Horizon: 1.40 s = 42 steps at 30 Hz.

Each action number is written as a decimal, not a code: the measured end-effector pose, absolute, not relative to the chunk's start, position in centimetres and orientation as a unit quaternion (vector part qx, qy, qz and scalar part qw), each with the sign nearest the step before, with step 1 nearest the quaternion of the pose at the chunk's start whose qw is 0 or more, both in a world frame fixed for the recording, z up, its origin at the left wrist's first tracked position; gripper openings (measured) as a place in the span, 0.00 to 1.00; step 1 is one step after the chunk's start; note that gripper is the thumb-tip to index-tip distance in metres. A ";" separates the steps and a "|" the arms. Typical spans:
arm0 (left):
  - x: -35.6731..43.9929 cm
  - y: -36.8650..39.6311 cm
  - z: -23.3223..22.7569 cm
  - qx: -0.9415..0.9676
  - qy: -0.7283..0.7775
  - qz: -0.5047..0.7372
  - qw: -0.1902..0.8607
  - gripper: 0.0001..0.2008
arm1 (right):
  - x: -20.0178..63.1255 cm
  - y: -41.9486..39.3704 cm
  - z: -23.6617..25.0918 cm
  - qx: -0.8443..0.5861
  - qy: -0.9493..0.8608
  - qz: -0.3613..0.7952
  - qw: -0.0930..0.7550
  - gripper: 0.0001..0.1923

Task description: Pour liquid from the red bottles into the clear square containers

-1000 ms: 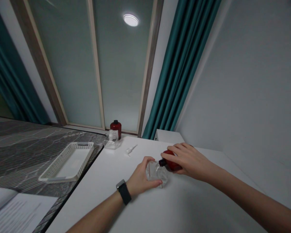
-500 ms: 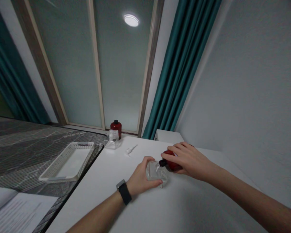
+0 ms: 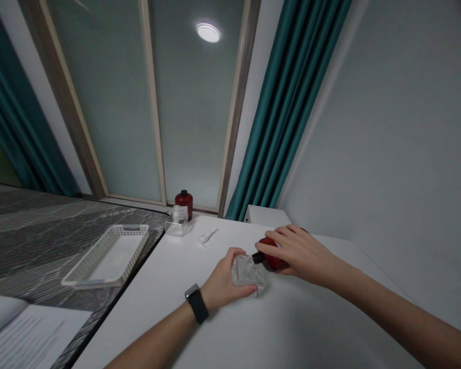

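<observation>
Left hand (image 3: pixel 223 288) grip closed around the clear square glass bottle (image 3: pixel 248 270) on the white counter (image 3: pixel 292 328). Right hand (image 3: pixel 299 252) grip holds the tilted dark-red round bottle (image 3: pixel 271 260), its black neck touching the glass bottle.

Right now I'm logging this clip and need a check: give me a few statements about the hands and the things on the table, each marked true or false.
1. The left hand grips a clear container on the white table. True.
2. The right hand holds a blue bottle. False: it holds a red bottle, tipped with its dark neck toward the clear container.
3. A smartwatch sits on the left wrist. True.
4. The white basket is stacked on the red bottle. False: it lies apart, on the dark surface to the left.
5. A second red bottle stands by the window. True.
</observation>
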<state>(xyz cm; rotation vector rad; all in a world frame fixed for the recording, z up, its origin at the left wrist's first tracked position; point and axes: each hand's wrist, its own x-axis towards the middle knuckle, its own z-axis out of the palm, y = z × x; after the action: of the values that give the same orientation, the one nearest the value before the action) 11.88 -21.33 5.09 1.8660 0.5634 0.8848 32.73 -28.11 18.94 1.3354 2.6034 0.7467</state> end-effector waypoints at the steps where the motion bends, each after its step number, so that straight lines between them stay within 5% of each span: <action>1: 11.9 -21.3 5.1 0.765 0.231 0.363 0.479 0.33 | 32.7 -28.1 18.9 0.441 0.861 0.247 0.060 0.28; 42: 11.9 -21.3 4.6 0.769 0.227 0.360 0.477 0.33 | 32.7 -28.2 19.0 0.458 0.857 0.229 0.057 0.31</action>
<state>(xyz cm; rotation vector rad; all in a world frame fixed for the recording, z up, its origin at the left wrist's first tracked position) 11.88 -21.28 4.62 1.8779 0.5553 0.8792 32.66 -28.16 19.02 1.3885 2.5986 0.6954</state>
